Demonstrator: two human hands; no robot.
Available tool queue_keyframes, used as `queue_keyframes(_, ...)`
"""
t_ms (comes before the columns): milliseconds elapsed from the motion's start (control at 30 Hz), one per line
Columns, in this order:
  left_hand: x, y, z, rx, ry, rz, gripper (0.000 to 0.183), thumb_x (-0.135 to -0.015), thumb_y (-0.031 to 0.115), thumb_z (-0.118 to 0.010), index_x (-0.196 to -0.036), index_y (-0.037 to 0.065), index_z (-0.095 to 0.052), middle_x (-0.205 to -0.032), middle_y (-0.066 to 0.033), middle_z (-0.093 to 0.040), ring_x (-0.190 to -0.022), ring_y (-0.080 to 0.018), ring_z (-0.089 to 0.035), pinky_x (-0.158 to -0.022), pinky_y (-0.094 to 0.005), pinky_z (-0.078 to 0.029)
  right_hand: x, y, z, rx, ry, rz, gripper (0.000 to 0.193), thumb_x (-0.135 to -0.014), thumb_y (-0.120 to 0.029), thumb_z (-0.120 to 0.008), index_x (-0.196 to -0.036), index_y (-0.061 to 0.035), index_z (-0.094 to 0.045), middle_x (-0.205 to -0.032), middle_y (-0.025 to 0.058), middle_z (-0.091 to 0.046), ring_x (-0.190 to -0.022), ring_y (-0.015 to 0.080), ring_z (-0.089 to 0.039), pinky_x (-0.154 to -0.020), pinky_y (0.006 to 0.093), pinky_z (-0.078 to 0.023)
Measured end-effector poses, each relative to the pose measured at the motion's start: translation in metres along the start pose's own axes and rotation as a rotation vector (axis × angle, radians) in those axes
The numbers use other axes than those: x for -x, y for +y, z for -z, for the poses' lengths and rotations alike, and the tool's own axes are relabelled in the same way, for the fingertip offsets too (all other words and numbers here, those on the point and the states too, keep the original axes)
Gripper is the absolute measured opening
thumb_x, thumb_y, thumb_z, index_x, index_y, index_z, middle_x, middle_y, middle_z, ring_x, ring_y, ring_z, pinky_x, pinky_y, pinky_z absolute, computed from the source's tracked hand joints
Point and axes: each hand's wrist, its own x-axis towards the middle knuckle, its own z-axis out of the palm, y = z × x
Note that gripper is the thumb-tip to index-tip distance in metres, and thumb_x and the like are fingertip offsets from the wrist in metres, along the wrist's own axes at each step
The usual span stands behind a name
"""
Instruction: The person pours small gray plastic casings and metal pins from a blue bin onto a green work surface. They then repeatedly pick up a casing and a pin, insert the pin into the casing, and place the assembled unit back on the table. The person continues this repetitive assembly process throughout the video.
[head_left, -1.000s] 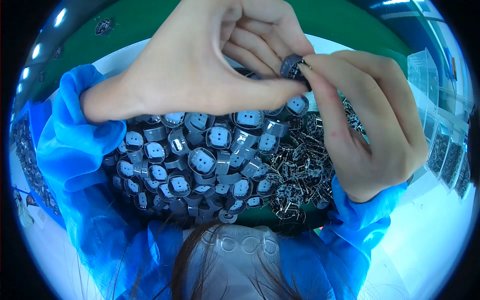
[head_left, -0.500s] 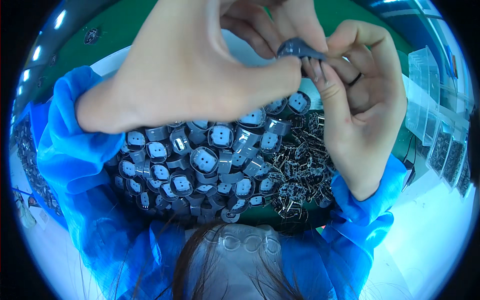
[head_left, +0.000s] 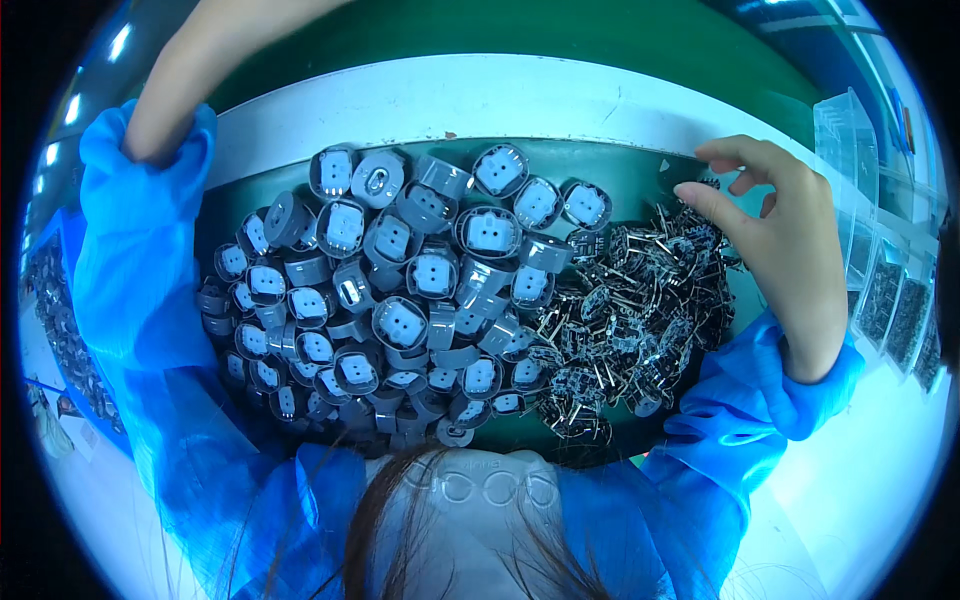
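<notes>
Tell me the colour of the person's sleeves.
Bright blue sleeves, clearest in the head view.

Left hand cut off past top edge.

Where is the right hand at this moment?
In the head view the right hand is on the right side, fingers spread over the upper right edge of the pile of dark pronged parts, beside the heap of grey round housings.

Right hand (head_left: 790, 240) with fingers spread just above a pile of small dark metal parts (head_left: 630, 320), heap of grey round caps (head_left: 400, 290) beside it, left arm (head_left: 200, 70) reaching up out of view
</notes>
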Motion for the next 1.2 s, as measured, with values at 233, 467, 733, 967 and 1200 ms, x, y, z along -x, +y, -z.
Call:
queue_keyframes(233, -0.002, 0.083, -0.006, 0.927, -0.311, -0.563, 0.024, -0.084, 0.006, -0.073, -0.108, 0.005, -0.067, -0.117, -0.0117, -0.061, -0.103, -0.0288, -0.063, -0.088, -0.0382, -0.052, -0.004, 0.006, 0.008, -0.229, -0.139, -0.205, 0.014, -0.080, -0.004, -0.077, -0.092, 0.0036, -0.073, -0.076, 0.0102, -0.072, -0.075, 0.0149, -0.069, -0.070, 0.0278, -0.054)
queue_keyframes(467, -0.008, 0.092, -0.004, 0.911, -0.463, -0.399, 0.018, -0.087, 0.014, -0.070, -0.101, 0.004, -0.062, -0.098, -0.0113, -0.055, -0.088, -0.0294, -0.058, -0.077, -0.0403, -0.046, -0.003, 0.016, 0.007, -0.645, -0.171, -0.098, 0.025, -0.087, 0.005, -0.072, -0.111, 0.0041, -0.069, -0.105, 0.0079, -0.070, -0.091, 0.0093, -0.064, -0.085, 0.0245, -0.054)
queue_keyframes(733, -0.006, 0.076, -0.015, 0.764, -0.270, -0.276, 0.033, -0.086, 0.030, -0.075, -0.099, 0.004, -0.060, -0.089, -0.0083, -0.054, -0.079, -0.0265, -0.056, -0.069, -0.0368, -0.047, -0.029, 0.033, -0.030, -0.648, -0.042, -0.001, 0.024, -0.084, 0.000, -0.075, -0.108, 0.0017, -0.073, -0.097, 0.0046, -0.073, -0.084, 0.0107, -0.066, -0.080, 0.0260, -0.055)
queue_keyframes(967, -0.019, 0.051, -0.004, 0.954, -0.598, -0.419, 0.042, -0.083, 0.015, -0.074, -0.123, 0.007, -0.066, -0.116, -0.0099, -0.057, -0.099, -0.0280, -0.060, -0.080, -0.0363, -0.051, -0.029, 0.027, -0.035, -0.548, 0.028, -0.037, 0.022, -0.090, -0.001, -0.069, -0.111, -0.0045, -0.075, -0.093, 0.0050, -0.071, -0.084, 0.0113, -0.067, -0.078, 0.0251, -0.053)
queue_keyframes(1200, -0.017, 0.061, 0.013, 1.111, -0.545, -0.250, 0.025, -0.087, 0.012, -0.076, -0.107, -0.001, -0.066, -0.102, -0.0132, -0.068, -0.085, -0.0224, -0.068, -0.080, -0.0327, -0.058, -0.022, 0.015, -0.019, -0.854, -0.160, 0.213, 0.028, -0.098, 0.002, -0.058, -0.124, 0.0031, -0.068, -0.117, 0.0117, -0.063, -0.105, 0.0173, -0.065, -0.089, 0.0268, -0.050)
